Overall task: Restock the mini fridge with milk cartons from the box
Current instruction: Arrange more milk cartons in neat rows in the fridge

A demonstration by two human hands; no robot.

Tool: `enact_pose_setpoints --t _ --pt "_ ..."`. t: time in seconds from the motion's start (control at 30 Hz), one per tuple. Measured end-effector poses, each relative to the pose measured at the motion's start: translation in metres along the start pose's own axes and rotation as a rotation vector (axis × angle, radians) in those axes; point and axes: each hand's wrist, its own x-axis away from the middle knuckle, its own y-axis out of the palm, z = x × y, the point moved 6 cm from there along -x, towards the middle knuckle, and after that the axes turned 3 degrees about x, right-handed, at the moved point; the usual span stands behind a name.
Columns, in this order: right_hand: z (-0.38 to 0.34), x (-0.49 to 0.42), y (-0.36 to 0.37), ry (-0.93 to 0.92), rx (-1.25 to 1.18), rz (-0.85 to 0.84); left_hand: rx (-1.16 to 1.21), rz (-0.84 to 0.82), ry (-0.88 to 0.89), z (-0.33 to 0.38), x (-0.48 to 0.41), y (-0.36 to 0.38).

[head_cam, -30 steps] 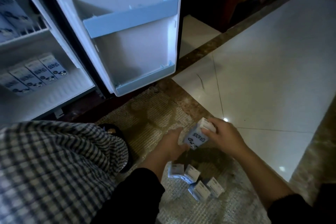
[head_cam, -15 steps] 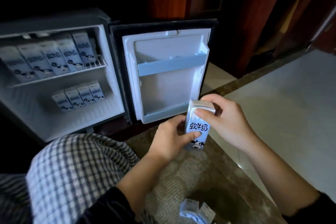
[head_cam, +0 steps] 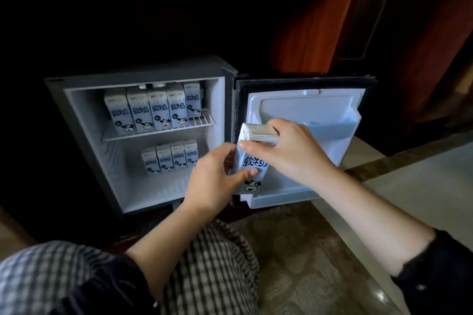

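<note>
I hold one white-and-blue milk carton (head_cam: 252, 169) upright in the air, in front of the gap between the open mini fridge (head_cam: 76, 120) and its door (head_cam: 307, 107). My right hand (head_cam: 291, 151) grips its top from the right. From the left, my left hand (head_cam: 217, 181) grips its lower half, thumb across the front. Inside the fridge, several cartons (head_cam: 151, 110) stand in a row on the wire shelf. Several smaller-looking cartons (head_cam: 170, 157) stand on the fridge floor at the back. The box is out of view.
The fridge door hangs open to the right, its shelf (head_cam: 330, 130) behind my right hand. A patterned rug (head_cam: 302, 258) lies under me, with pale floor tiles (head_cam: 414, 186) on the right. My checked trouser leg (head_cam: 210, 271) fills the bottom left. Dark wooden furniture (head_cam: 409, 33) rises behind.
Both hands lifted the carton from the rug, off the loose cartons lying there, up toward the fridge. My view rose with it, so the floor cartons have left the frame.
</note>
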Motion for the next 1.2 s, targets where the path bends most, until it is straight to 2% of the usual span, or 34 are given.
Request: enact_pose_setpoints --t 0.1,0.27,0.4,0.6,0.9,1.2 --pt "-0.022 -0.024 0.013 -0.038 0.093 -0.054 0.011 0.053 -0.024 -0.016 -0.010 -0.024" --pt "-0.054 -0.060 0.037 -0.113 0.159 -0.043 0.034 0.078 -0.042 -0.046 -0.030 -0.051" --pt "-0.062 -0.092 0.053 -0.090 0.162 -0.031 0.029 0.113 -0.074 -0.068 -0.058 -0.059" --pt "-0.052 -0.145 0.074 0.007 0.181 0.039 -0.122 0.018 -0.071 -0.106 -0.104 -0.055" --pt "-0.041 -0.203 0.119 0.096 0.231 0.046 -0.271 -0.081 -0.184 -0.167 -0.143 -0.041" --pt "-0.023 -0.234 0.138 0.132 0.149 0.138 -0.227 -0.139 -0.204 -0.199 -0.163 -0.031"
